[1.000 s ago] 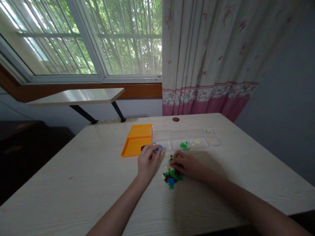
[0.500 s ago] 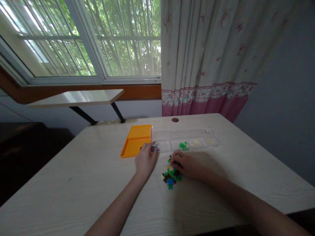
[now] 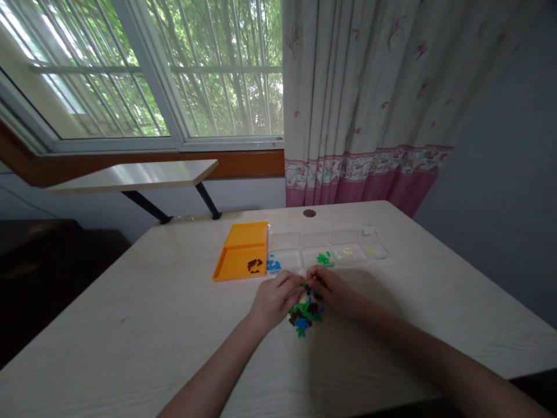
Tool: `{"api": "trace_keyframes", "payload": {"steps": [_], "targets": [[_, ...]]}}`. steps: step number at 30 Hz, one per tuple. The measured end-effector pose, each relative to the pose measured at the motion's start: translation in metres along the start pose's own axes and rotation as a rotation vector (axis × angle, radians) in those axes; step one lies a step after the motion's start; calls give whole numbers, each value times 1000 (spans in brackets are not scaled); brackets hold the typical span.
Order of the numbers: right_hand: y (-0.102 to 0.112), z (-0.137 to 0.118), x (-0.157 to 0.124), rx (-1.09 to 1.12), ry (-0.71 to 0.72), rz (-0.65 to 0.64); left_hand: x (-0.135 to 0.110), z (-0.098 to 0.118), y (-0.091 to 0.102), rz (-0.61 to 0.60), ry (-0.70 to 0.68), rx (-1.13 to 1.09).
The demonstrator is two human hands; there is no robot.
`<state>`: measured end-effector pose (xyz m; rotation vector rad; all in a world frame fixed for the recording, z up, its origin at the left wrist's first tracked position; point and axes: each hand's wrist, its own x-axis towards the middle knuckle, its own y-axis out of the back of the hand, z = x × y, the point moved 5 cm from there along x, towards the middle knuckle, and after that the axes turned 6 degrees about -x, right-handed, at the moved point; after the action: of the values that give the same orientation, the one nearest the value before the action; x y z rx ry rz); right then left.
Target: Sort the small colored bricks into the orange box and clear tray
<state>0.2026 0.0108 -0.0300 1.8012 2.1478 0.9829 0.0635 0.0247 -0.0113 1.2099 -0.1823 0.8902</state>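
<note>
A small pile of mixed coloured plastic pieces (image 3: 304,316), green, brown, blue and yellow, lies on the pale wooden table (image 3: 174,325). My left hand (image 3: 276,299) and my right hand (image 3: 333,290) meet above the pile, fingertips pinched together over it. What each pinch holds is too small to make out. Behind them lies a clear compartment tray (image 3: 331,247) with blue pieces (image 3: 273,266) in its near left cell and green pieces (image 3: 324,259) in the cell beside it. An orange lid (image 3: 243,252) at the tray's left holds a few brown pieces (image 3: 255,265).
A round cable hole (image 3: 309,213) sits near the table's far edge. A narrow shelf on black brackets (image 3: 130,174) juts out under the window. A floral curtain (image 3: 369,98) hangs behind the table. The table's right edge drops off near a blue wall.
My left hand has drawn back from the tray's blue cell to the pile, leaving blue pieces there. The right hand has shifted slightly to meet it.
</note>
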Motion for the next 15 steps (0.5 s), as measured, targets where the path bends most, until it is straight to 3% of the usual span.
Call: {"api": "trace_keyframes", "payload": {"steps": [7, 15], "targets": [[-5, 1, -1, 25, -23, -65, -1, 5, 1, 64, -123, 145], [0, -3, -1, -71, 9, -17, 1, 2, 3, 70, -45, 12]]}}
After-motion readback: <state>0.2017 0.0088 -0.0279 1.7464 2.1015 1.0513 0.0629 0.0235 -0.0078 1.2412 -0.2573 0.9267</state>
